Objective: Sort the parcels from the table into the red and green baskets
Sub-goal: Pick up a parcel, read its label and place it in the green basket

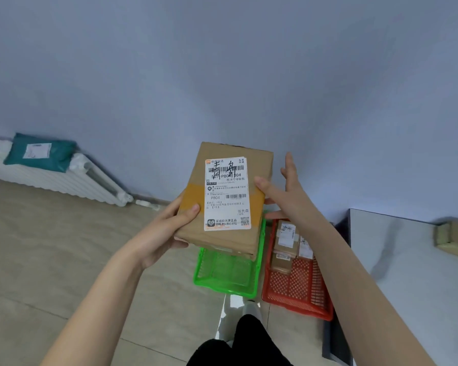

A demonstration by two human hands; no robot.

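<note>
I hold a brown cardboard parcel (257,165) with a white shipping label up in front of me, above the baskets. My left hand (167,231) grips its lower left edge, thumb on top near the label. My right hand (286,191) touches the parcel's right edge with the thumb, its fingers straight and spread. Below on the floor stand the green basket (228,273), with nothing visible inside, and the red basket (299,289) to its right. Several small brown parcels (286,249) lie in the red basket's far end.
A grey table (407,273) fills the right side, with another cardboard parcel (455,241) on it near the frame's edge. A white radiator (64,178) runs along the left wall with a teal bag parcel (40,151) on top. My legs and shoe are below.
</note>
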